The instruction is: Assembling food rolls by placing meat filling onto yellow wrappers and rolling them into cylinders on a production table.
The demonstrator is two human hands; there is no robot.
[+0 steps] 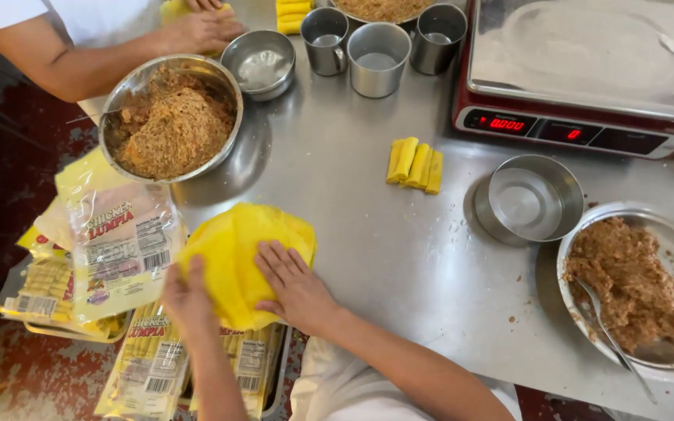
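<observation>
A: How much open room is there on the steel counter (399, 257)?

B: A wide bare stretch runs through the middle, right of the hands. The red scale with a steel pan (587, 70) takes the far right corner. The big steel bowl of orange-brown filling (172, 117) sits at far left, near the counter's left edge, and a shallow steel dish of brown filling with a spoon (633, 284) lies at the near right edge.

A: And the stack of round yellow wrappers (239, 257)?

B: At the near left corner, partly overhanging the edge, above a tray of clear packets of yellow rolls (122, 249).

A: The hands?

B: The right hand (296, 287) lies flat on the stack, fingers (274, 261) spread and straight, gripping nothing. The left hand (189, 300) is at the stack's near-left edge, fingers curled onto it; I cannot tell whether it pinches a sheet.

A: Smaller things?

B: An empty small steel bowl (532, 199) stands just beside the dish, four rolled yellow sticks (415, 164) lie mid-counter, and steel cups (380, 47) stand at the far edge. Another person's hand (196, 31) rests beyond the big bowl.
</observation>
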